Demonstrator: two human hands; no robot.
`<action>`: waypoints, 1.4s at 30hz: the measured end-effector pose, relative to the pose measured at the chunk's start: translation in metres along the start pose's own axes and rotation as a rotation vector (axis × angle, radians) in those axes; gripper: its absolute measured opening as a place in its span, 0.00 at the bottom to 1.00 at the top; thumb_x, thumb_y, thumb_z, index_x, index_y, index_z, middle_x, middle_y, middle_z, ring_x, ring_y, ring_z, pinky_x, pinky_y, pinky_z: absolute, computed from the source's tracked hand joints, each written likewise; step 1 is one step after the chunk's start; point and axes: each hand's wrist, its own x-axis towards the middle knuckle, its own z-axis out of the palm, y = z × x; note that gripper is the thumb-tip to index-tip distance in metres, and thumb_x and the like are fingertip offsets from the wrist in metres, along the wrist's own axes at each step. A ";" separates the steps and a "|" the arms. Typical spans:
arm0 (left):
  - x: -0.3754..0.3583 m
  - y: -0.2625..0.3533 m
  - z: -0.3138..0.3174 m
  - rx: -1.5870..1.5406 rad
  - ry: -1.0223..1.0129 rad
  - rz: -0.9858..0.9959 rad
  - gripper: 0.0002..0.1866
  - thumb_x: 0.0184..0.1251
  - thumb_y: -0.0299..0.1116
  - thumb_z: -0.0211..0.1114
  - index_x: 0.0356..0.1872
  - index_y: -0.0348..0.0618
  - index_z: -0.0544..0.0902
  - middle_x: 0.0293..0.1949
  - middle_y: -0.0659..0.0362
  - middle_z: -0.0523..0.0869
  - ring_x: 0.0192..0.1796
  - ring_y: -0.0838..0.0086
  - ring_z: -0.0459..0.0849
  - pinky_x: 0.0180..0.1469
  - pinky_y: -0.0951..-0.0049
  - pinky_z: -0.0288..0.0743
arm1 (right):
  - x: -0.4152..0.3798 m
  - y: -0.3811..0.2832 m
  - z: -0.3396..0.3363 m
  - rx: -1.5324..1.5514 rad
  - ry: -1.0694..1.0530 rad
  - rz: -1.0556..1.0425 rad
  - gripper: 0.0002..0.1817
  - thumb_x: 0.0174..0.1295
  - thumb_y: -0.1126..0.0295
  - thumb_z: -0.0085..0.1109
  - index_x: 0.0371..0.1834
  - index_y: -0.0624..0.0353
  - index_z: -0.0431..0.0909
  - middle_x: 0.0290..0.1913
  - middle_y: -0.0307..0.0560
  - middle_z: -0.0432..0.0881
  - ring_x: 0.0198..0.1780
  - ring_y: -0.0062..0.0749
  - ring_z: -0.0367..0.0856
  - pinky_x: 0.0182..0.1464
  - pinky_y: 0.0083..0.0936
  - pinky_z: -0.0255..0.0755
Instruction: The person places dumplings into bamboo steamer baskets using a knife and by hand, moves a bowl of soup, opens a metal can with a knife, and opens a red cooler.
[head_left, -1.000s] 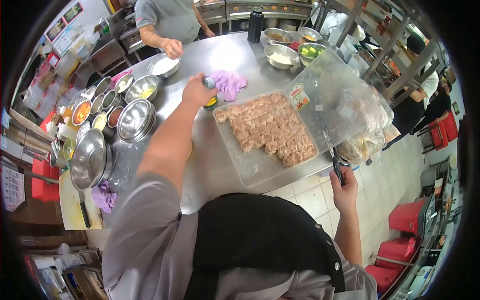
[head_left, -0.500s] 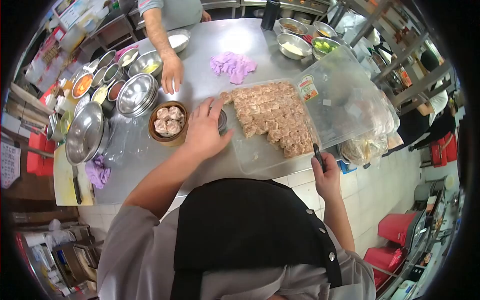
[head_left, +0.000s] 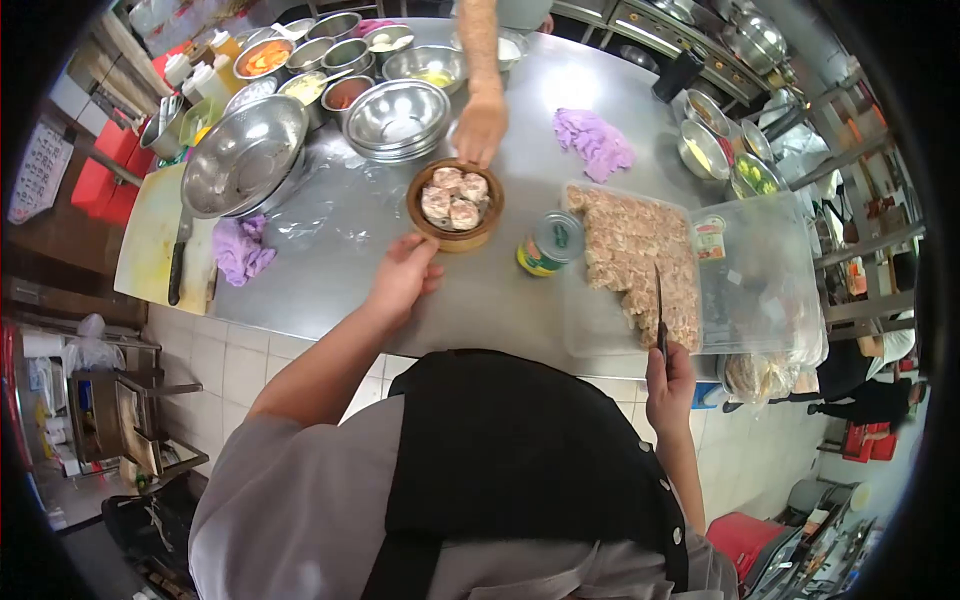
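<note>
A round bamboo steamer [head_left: 480,237] holds several pale dumplings [head_left: 450,210]. My left hand [head_left: 400,280] is at its near left side, fingertips at the edge; the thumb stands apart from the fingers, and no grip shows. On the steamer's far rim rests another person's hand [head_left: 482,130]. My right hand [head_left: 670,385] is closed round the handle of a knife [head_left: 660,310], its blade over the chopped, pinkish meat pieces [head_left: 640,240] in a clear plastic tray [head_left: 590,335]. A tin can [head_left: 545,247] with a yellow and green label stands between steamer and tray.
Stacked metal bowls [head_left: 397,120] and a large colander [head_left: 245,155] stand at the left. A cutting board [head_left: 150,250] bears another knife [head_left: 178,265]. Purple cloths [head_left: 592,143] lie on the steel table [head_left: 350,310]. A clear lid [head_left: 760,270] adjoins the tray's right side.
The view has swung left. My left hand has moved from between can and steamer to the steamer's near left side. The other person's hand has come onto the steamer's rim.
</note>
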 end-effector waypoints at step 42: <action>-0.113 0.018 -0.467 0.553 0.195 0.614 0.16 0.74 0.34 0.69 0.58 0.39 0.84 0.43 0.56 0.89 0.43 0.75 0.87 0.44 0.71 0.83 | 0.010 -0.337 0.439 -0.010 -0.389 -0.700 0.20 0.64 0.79 0.61 0.61 0.59 0.80 0.50 0.51 0.85 0.46 0.37 0.86 0.51 0.28 0.78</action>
